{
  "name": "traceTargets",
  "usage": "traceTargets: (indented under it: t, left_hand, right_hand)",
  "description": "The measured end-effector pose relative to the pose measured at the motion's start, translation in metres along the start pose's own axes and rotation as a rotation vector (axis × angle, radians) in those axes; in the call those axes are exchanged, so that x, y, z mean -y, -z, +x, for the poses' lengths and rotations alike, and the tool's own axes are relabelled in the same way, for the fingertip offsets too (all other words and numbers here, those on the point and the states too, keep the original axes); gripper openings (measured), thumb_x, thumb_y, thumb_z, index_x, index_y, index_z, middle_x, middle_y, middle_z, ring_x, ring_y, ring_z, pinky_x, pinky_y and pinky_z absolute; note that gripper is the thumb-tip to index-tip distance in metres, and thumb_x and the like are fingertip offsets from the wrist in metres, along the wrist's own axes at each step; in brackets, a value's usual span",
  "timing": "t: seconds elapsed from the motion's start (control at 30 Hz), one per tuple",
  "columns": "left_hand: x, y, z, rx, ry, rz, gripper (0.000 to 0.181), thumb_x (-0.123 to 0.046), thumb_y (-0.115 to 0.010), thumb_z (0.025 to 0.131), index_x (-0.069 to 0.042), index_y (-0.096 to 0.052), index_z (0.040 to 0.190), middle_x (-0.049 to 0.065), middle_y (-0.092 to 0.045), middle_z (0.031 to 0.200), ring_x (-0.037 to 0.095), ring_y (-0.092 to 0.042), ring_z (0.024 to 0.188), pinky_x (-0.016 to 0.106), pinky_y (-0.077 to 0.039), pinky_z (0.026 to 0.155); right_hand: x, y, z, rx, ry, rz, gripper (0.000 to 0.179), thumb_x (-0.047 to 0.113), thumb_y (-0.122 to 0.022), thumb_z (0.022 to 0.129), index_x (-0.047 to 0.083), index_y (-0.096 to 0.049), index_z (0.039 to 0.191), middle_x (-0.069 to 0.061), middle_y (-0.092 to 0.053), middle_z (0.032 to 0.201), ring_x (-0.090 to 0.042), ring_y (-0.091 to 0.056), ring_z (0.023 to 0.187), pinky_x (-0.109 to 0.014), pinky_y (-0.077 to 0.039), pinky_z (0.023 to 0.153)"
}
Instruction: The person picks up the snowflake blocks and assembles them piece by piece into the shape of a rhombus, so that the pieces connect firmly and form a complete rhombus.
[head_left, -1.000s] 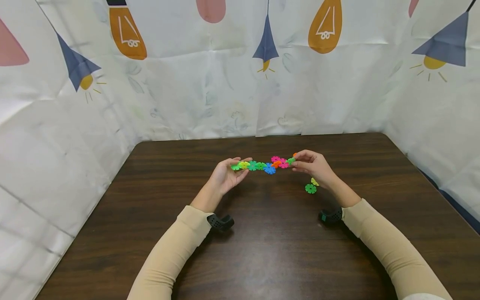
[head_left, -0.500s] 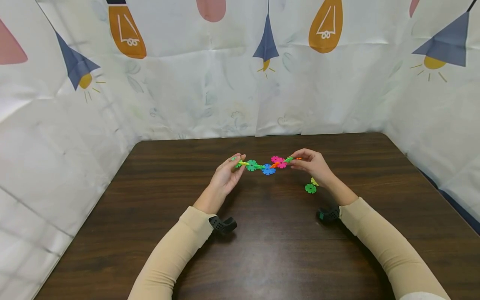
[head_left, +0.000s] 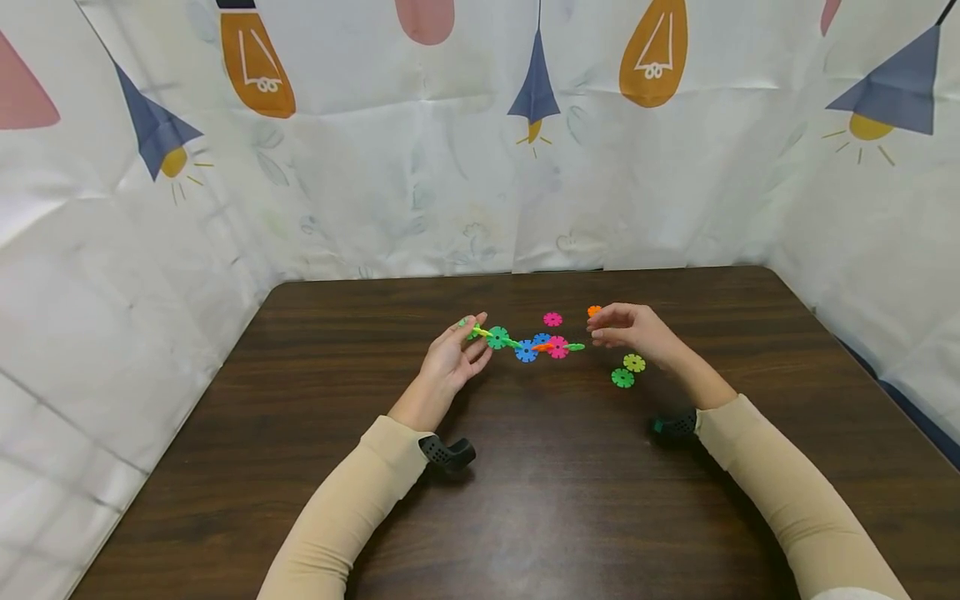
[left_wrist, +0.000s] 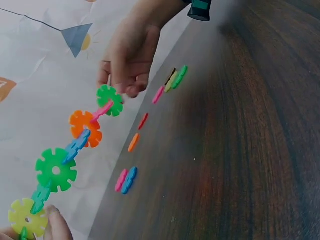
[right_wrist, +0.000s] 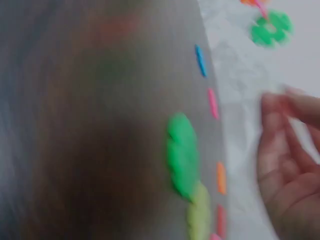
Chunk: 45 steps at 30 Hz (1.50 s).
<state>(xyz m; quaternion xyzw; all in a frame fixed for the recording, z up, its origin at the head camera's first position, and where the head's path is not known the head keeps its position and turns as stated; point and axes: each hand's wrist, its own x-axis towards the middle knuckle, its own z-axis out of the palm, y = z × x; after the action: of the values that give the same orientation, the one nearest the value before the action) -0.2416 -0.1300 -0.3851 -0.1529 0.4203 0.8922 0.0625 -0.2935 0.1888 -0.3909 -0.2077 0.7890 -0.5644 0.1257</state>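
Note:
A chain of interlocking plastic snowflake discs, in green, yellow, blue, orange and pink, hangs in the air over the table. My left hand pinches its left end; in the left wrist view a yellow disc sits between the fingers. The green disc forms the chain's free right end. Just right of that end is my right hand, apart from the chain, its fingers loosely bent around nothing. The right wrist view is blurred, but that hand looks bare there too.
Loose discs lie on the brown table: pink, orange, yellow and green. Others show along the table in the left wrist view, including a blue disc. A printed curtain hangs behind the table.
My right hand has let go of the chain's right end and moved slightly right. That end has dropped toward me, and the loose pink and orange discs now show apart from it.

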Motion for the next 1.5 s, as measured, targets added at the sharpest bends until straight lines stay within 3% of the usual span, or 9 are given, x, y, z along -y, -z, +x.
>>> traceTargets:
  t: [0.13, 0.23, 0.33, 0.43, 0.67, 0.9, 1.07, 1.3, 1.5]
  left_hand:
    - [0.001, 0.0, -0.001, 0.01, -0.002, -0.054, 0.008, -0.013, -0.051, 0.109, -0.009, -0.055, 0.114, 0.01, -0.049, 0.153, 0.038, -0.044, 0.141, 0.048, -0.035, 0.115]
    - [0.001, 0.0, -0.001, 0.016, -0.001, -0.092, 0.009, -0.011, -0.048, 0.11, -0.008, -0.05, 0.118, 0.012, -0.048, 0.154, 0.039, -0.041, 0.143, 0.047, -0.035, 0.115]
    - [0.001, 0.001, -0.001, 0.026, 0.014, -0.134, 0.012, -0.01, -0.047, 0.11, -0.005, -0.048, 0.121, 0.013, -0.046, 0.155, 0.04, -0.04, 0.144, 0.047, -0.033, 0.115]
    - [0.001, 0.001, -0.002, 0.039, 0.031, -0.17, 0.011, -0.01, -0.046, 0.11, -0.003, -0.048, 0.118, 0.015, -0.045, 0.156, 0.04, -0.039, 0.144, 0.048, -0.031, 0.116]
    - [0.003, 0.0, -0.004, 0.054, 0.037, -0.161, 0.01, -0.01, -0.045, 0.111, -0.004, -0.052, 0.109, 0.019, -0.044, 0.156, 0.043, -0.039, 0.144, 0.049, -0.031, 0.116]
    - [0.006, -0.002, -0.006, 0.067, 0.021, -0.077, 0.01, -0.011, -0.049, 0.11, -0.006, -0.055, 0.103, 0.018, -0.048, 0.151, 0.044, -0.04, 0.142, 0.05, -0.033, 0.115]
    - [0.006, -0.004, -0.007, 0.084, 0.019, -0.04, 0.009, -0.012, -0.05, 0.109, -0.008, -0.056, 0.105, 0.016, -0.053, 0.144, 0.042, -0.043, 0.141, 0.049, -0.035, 0.114]
    - [0.006, -0.005, -0.01, 0.096, 0.036, 0.01, 0.008, -0.013, -0.05, 0.109, -0.008, -0.056, 0.108, 0.01, -0.064, 0.126, 0.041, -0.045, 0.14, 0.048, -0.036, 0.113]
    - [0.01, -0.005, -0.01, 0.11, 0.056, 0.04, 0.008, -0.013, -0.05, 0.109, -0.008, -0.054, 0.105, 0.011, -0.065, 0.126, 0.041, -0.048, 0.138, 0.048, -0.037, 0.112]
  right_hand:
    - [0.007, 0.011, -0.008, 0.16, -0.095, -0.297, 0.031, 0.012, -0.073, 0.096, -0.004, -0.067, 0.122, -0.011, -0.067, 0.097, -0.024, -0.061, 0.083, -0.035, -0.052, 0.077]
    - [0.009, 0.013, -0.013, 0.257, -0.106, -0.457, 0.033, 0.015, -0.079, 0.092, -0.001, -0.068, 0.118, -0.003, -0.062, 0.086, -0.022, -0.055, 0.077, -0.035, -0.045, 0.072]
    - [0.009, 0.012, -0.016, 0.292, -0.099, -0.55, 0.031, 0.015, -0.083, 0.088, 0.002, -0.068, 0.112, -0.001, -0.058, 0.081, -0.019, -0.052, 0.073, -0.034, -0.042, 0.069]
    - [0.008, 0.012, -0.018, 0.303, -0.086, -0.572, 0.024, 0.014, -0.083, 0.087, 0.003, -0.068, 0.103, -0.002, -0.057, 0.082, -0.019, -0.051, 0.071, -0.033, -0.041, 0.067]
    - [0.005, 0.014, -0.02, 0.299, -0.092, -0.589, 0.016, 0.014, -0.082, 0.088, 0.008, -0.068, 0.088, 0.0, -0.061, 0.081, -0.017, -0.051, 0.069, -0.032, -0.041, 0.065]
    - [0.001, 0.016, -0.021, 0.286, -0.081, -0.548, 0.018, 0.012, -0.081, 0.088, 0.008, -0.064, 0.086, 0.001, -0.059, 0.074, -0.017, -0.049, 0.066, -0.033, -0.04, 0.063]
    - [0.005, 0.017, -0.023, 0.237, -0.099, -0.44, 0.018, 0.011, -0.08, 0.09, 0.003, -0.063, 0.094, -0.002, -0.06, 0.073, -0.019, -0.052, 0.062, -0.032, -0.046, 0.059]
    - [0.025, 0.014, -0.02, 0.087, -0.022, -0.296, 0.018, 0.008, -0.075, 0.095, -0.003, -0.067, 0.107, -0.011, -0.067, 0.087, -0.036, -0.065, 0.073, -0.037, -0.058, 0.067]
    - [0.04, 0.004, -0.012, 0.046, 0.041, -0.235, 0.017, 0.008, -0.075, 0.094, -0.001, -0.069, 0.107, -0.015, -0.067, 0.092, -0.047, -0.064, 0.079, -0.043, -0.059, 0.07]
